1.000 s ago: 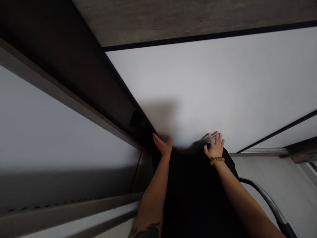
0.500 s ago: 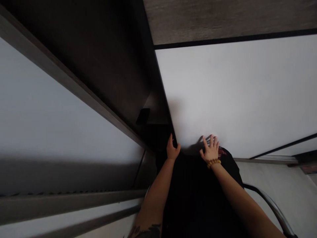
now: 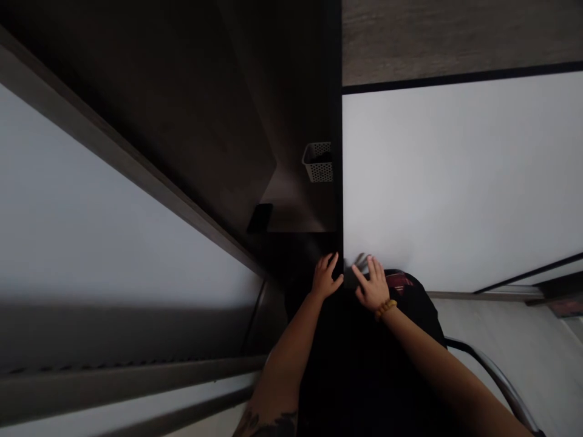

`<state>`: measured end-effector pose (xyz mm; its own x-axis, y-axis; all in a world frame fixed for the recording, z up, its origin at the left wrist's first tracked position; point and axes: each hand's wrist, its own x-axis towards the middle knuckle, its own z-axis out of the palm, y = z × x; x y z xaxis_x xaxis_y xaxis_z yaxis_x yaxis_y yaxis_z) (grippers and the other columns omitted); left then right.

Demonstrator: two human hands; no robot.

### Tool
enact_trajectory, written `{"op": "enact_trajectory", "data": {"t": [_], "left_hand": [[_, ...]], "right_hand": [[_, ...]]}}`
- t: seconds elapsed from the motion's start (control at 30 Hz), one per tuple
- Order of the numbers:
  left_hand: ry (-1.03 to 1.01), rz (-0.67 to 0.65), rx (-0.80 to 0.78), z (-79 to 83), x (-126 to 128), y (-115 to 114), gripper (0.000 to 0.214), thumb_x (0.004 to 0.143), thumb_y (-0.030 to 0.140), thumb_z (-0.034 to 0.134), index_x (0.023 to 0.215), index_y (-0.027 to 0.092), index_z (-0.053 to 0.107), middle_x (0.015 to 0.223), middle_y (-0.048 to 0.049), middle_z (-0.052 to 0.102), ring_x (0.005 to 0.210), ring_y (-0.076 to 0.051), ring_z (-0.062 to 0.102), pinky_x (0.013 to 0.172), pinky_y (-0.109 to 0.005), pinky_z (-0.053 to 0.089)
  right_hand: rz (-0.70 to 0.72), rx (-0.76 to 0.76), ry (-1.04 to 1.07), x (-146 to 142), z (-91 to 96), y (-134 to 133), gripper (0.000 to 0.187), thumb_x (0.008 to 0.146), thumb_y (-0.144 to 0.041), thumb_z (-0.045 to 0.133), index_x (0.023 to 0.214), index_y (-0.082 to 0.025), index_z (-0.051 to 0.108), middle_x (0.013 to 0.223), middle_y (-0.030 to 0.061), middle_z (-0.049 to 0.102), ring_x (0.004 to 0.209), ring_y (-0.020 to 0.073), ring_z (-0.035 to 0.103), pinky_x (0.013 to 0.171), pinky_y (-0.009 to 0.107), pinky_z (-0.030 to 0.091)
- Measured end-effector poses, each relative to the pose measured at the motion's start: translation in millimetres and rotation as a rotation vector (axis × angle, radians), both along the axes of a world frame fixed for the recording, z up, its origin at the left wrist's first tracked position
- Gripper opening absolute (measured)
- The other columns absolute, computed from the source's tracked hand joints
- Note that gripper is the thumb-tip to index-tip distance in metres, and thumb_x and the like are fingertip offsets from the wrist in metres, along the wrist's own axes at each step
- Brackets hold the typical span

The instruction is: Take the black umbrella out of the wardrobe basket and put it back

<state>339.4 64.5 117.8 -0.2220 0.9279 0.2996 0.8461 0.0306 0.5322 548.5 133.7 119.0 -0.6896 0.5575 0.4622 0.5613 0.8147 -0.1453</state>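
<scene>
A white sliding door (image 3: pixel 455 182) stands partly slid to the right, with its dark left edge at mid-frame. My left hand (image 3: pixel 325 278) rests against that edge near the bottom, fingers stretched and a little apart, holding nothing. My right hand (image 3: pixel 373 286), with a beaded bracelet on the wrist, lies flat on the door's face just to the right, fingers spread. Left of the door, the dark cupboard interior (image 3: pixel 291 121) shows a white perforated basket (image 3: pixel 319 161) on a shelf.
A second white panel (image 3: pixel 91 212) in a dark frame runs along the left. My black clothing (image 3: pixel 364 364) fills the lower middle. A curved metal chair arm (image 3: pixel 496 376) sits at lower right over a pale floor. A wood-grain strip (image 3: pixel 455 30) tops the door.
The white door has slid to the right, widening the dark opening and uncovering the basket. Both hands moved with its edge, and the left went from gripping to pressing.
</scene>
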Motion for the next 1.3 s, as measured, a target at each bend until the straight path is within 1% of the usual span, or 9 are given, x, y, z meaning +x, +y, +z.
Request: {"op": "enact_trajectory", "data": {"t": [0.13,0.2,0.3,0.43,0.57,0.73,0.9,1.07,1.3], "left_hand": [[-0.025,-0.065,-0.015,0.5,10,4,0.074,0.083,0.032,0.067,0.153,0.024,0.043,0.148,-0.0129,0.044,0.136,-0.033,0.043,0.117,-0.051,0.035],[-0.066,-0.114,-0.014,-2.7,14,6,0.077,0.081,0.032,0.068,0.153,0.024,0.042,0.149,-0.0128,0.043,0.137,-0.032,0.042,0.118,-0.051,0.035],[-0.144,-0.14,-0.014,-9.6,16,10,0.088,0.078,0.033,0.071,0.157,0.022,0.034,0.151,-0.0141,0.041,0.14,-0.032,0.04,0.119,-0.051,0.034],[-0.255,-0.093,-0.009,-19.0,12,16,0.091,0.078,0.033,0.072,0.158,0.022,0.029,0.151,-0.014,0.043,0.14,-0.031,0.042,0.119,-0.051,0.035],[-0.342,-0.05,-0.074,-24.3,10,18,0.089,0.077,0.028,0.072,0.156,0.025,0.032,0.143,-0.0126,0.05,0.133,-0.029,0.05,0.111,-0.05,0.044],[-0.368,0.018,-0.109,-20.1,9,16,0.079,0.076,0.02,0.07,0.149,0.023,0.041,0.133,-0.0118,0.056,0.119,-0.025,0.059,0.103,-0.047,0.051],[-0.364,0.068,-0.132,-13.3,11,15,0.077,0.076,0.015,0.07,0.147,0.023,0.043,0.129,-0.0104,0.059,0.112,-0.023,0.061,0.102,-0.045,0.051],[-0.333,0.083,-0.187,-14.4,10,16,0.072,0.076,0.012,0.067,0.145,0.022,0.046,0.128,-0.0104,0.06,0.108,-0.021,0.063,0.1,-0.042,0.053],[-0.307,0.053,-0.266,-17.2,10,17,0.059,0.076,0.013,0.064,0.134,0.023,0.056,0.113,-0.0056,0.068,0.094,-0.019,0.067,0.092,-0.037,0.056]], "right_hand": [[0.026,-0.036,-0.074,-12,-4.2,-3,0.08,0.079,-0.027,0.069,0.154,-0.03,0.044,0.169,0.0098,0.002,0.151,0.0433,0.014,0.121,0.059,0.02],[-0.013,-0.063,-0.087,-14,-5.6,0,0.078,0.081,-0.03,0.07,0.154,-0.031,0.044,0.169,0.01,0.002,0.151,0.0438,0.014,0.121,0.06,0.018],[-0.104,-0.121,-0.119,-14,-5.4,6,0.079,0.082,-0.035,0.072,0.155,-0.033,0.043,0.169,0.0102,0.001,0.151,0.046,0.012,0.12,0.06,0.018],[-0.246,-0.2,-0.192,-15,-1.8,13,0.088,0.079,-0.034,0.076,0.157,-0.034,0.037,0.169,0.0113,0.001,0.151,0.0456,0.011,0.12,0.059,0.016],[-0.331,-0.249,-0.21,-11,3.6,14,0.095,0.075,-0.038,0.08,0.159,-0.035,0.033,0.168,0.0139,0.001,0.152,0.0452,0.008,0.12,0.061,0.012],[-0.367,-0.243,-0.203,2,11.9,13,0.093,0.076,-0.038,0.077,0.158,-0.033,0.034,0.168,0.0134,0.0,0.152,0.0441,0.007,0.119,0.063,0.01],[-0.422,-0.235,-0.192,16,16.1,16,0.094,0.074,-0.04,0.077,0.158,-0.033,0.035,0.168,0.0127,0.003,0.152,0.0443,0.009,0.118,0.065,0.009],[-0.469,-0.232,-0.177,23,13.9,19,0.091,0.075,-0.042,0.072,0.158,-0.025,0.036,0.168,0.0152,0.006,0.152,0.0424,0.008,0.119,0.064,0.009],[-0.496,-0.226,-0.114,25,1.5,27,0.088,0.081,-0.04,0.059,0.156,-0.004,0.028,0.165,0.0242,0.008,0.153,0.0381,0.007,0.121,0.059,0.012]]}}
